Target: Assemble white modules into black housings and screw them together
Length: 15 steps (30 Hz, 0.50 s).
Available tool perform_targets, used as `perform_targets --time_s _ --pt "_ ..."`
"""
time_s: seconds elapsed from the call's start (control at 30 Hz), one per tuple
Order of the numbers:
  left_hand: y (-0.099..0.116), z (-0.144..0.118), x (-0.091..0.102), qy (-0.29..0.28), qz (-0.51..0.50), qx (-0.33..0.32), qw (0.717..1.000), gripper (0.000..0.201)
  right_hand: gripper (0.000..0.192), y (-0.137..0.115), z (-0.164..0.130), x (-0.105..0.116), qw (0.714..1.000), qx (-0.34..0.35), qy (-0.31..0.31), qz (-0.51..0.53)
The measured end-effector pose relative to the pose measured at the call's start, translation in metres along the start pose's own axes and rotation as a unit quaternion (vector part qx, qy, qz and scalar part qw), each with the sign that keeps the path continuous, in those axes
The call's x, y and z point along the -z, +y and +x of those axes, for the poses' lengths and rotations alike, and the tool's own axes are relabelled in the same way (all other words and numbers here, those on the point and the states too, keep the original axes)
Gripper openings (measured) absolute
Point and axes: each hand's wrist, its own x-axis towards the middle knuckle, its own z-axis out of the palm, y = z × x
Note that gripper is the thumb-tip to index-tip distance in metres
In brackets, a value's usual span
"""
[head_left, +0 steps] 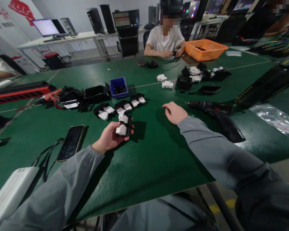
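Note:
My left hand (108,136) is closed around a black plastic housing (128,125) with white circuit-breaker-like modules (121,129) in it. The held piece is just above the table, towards my side. My right hand (175,113) hovers to the right, index finger stretched out and thumb below it, with nothing visible between them. Just past it lies a black power drill (208,106), its thin bit pointing left behind my knuckles. Beyond my left hand, several similar black pieces with white modules (106,112) rest in a slanting row.
A blue bin (118,87) with small dark parts stands behind the row. Two white modules (167,84) lie before a pile of black and white parts (195,75). A phone (71,142) is at left, a plastic bag (276,118) at right. Across sits a co-worker (167,40) beside an orange basket (204,54).

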Motion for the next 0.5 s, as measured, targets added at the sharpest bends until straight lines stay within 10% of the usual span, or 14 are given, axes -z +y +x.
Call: perform_targets --time_s 0.5 --pt "-0.002 0.001 0.003 0.005 0.022 0.025 0.999 0.046 0.023 0.012 0.006 -0.01 0.999 0.007 0.01 0.047"
